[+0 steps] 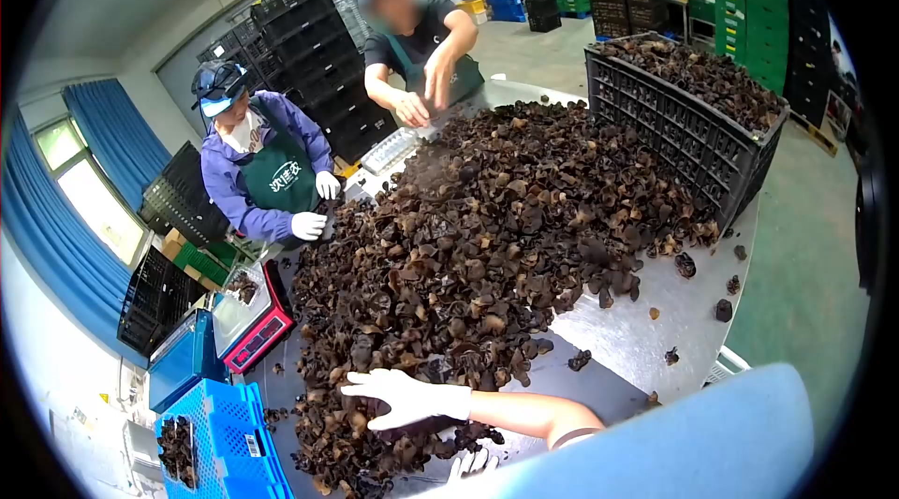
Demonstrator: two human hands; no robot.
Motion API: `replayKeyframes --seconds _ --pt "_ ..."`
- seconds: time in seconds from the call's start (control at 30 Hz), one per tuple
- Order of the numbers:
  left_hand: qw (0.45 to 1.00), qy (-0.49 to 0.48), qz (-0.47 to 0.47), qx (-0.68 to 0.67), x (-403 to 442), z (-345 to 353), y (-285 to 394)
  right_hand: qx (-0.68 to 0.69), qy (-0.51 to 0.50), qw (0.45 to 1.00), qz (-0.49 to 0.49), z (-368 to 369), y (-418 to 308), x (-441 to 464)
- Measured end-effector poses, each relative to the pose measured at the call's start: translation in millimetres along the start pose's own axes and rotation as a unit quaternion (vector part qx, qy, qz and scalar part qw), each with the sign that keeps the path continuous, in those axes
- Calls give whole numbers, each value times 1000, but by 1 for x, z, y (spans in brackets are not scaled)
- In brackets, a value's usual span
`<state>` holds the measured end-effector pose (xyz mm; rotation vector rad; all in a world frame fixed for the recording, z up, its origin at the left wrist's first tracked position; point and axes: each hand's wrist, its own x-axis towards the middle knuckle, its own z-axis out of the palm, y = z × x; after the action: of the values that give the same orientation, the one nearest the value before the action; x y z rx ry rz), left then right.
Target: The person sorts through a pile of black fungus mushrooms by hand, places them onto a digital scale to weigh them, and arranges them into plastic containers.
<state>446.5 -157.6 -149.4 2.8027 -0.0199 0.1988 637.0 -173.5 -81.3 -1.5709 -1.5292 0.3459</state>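
Note:
A broad heap of dark brown wood ear mushrooms (449,246) covers much of the metal table (670,340). My right hand (412,398), in a white glove, reaches leftward over the near side of the heap. Its fingers and thumb are spread apart, with nothing gripped between them. Lower down, my left hand (475,464), also gloved in white, shows only its fingers at the bottom edge. They are apart beside some loose wood ears, and the palm is hidden by a pale blue surface (674,433) in the foreground.
A black crate (684,115) filled with wood ears stands at the far right. A red scale (257,335) and blue crate (225,433) are at left. Two co-workers stand across: one in a purple jacket (220,185), one holding hands above a clear tray (389,151).

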Motion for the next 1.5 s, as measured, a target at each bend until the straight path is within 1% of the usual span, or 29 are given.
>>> replayKeyframes --seconds 0.03,0.07,0.1,0.13,0.17,0.2,0.23,0.27,0.37,0.43,0.5,0.6,0.67,0.77,0.83,0.87,0.93,0.97,1.03,1.07,1.1,1.17,1.23,1.27,1.33,1.4,1.43,1.47,1.5 --pt "1000 0 -1 0 0 2 -2 82 25 995 -44 -17 -8 -14" --pt "1000 0 -3 3 -1 0 -1 72 65 993 -64 -41 -13 -28" --pt "1000 1 -6 5 -3 0 -2 7 120 992 -25 -74 -16 -47" --pt "1000 3 -9 5 -3 1 -4 -89 249 964 0 -105 -8 -70" --pt "1000 4 -12 5 -4 1 -5 -171 369 912 49 -135 -1 -94" --pt "1000 6 -13 6 -3 1 -6 -339 407 831 169 -162 8 -122" --pt "1000 7 -16 5 -3 1 -8 -271 545 772 182 -182 49 -162" --pt "1000 8 -20 5 -3 1 -10 -310 609 696 221 -200 54 -199" --pt "1000 10 -25 1 -4 1 -13 -366 680 568 285 -219 175 -326" --pt "999 11 -31 -1 -4 2 -15 -262 688 584 342 -209 207 -317" --pt "999 9 -34 -4 -4 1 -18 -89 714 640 271 -205 222 -269" --pt "999 9 -36 -10 -4 2 -20 168 718 663 128 -180 311 -207" --pt "999 10 -37 -11 -5 2 -21 282 677 651 195 -155 305 -139" --pt "999 6 -38 -13 -6 3 -23 347 586 700 214 -129 232 -66" --pt "999 5 -37 -16 -7 2 -22 325 504 769 222 -109 203 -29" --pt "999 3 -35 -15 -7 3 -22 264 407 823 296 -105 178 -10" --pt "999 2 -35 -14 -8 3 -21 188 311 916 172 -71 141 25" --pt "999 0 -33 -13 -8 4 -20 125 245 937 213 -65 111 40" --pt "1000 -1 -28 -13 -11 6 -18 89 139 970 176 -39 83 62" --pt "1000 -3 -22 -16 -12 7 -16 32 145 984 94 -12 87 74" --pt "1000 -6 -15 -17 -14 8 -14 93 105 988 68 -4 72 79" --pt "1000 -10 -4 -23 -20 11 -10 67 20 994 84 0 30 87" --pt "999 -16 14 -29 -26 15 -5 -80 -21 995 61 -1 -20 72" --pt "999 -21 27 -35 -29 18 -2 -52 -32 998 20 2 -30 59" --pt "997 -34 56 -48 -36 24 4 27 3 999 -32 -27 -60 23" --pt "993 -48 88 -55 -45 29 11 -4 95 993 63 -55 -63 -22" --pt "991 -53 110 -52 -49 33 12 22 211 972 103 -59 -52 -46" --pt "990 -50 128 -44 -53 38 15 -6 269 935 230 -62 -40 -73" --pt "985 -97 81 -115 -52 13 25 -45 376 889 259 -57 -9 -107"
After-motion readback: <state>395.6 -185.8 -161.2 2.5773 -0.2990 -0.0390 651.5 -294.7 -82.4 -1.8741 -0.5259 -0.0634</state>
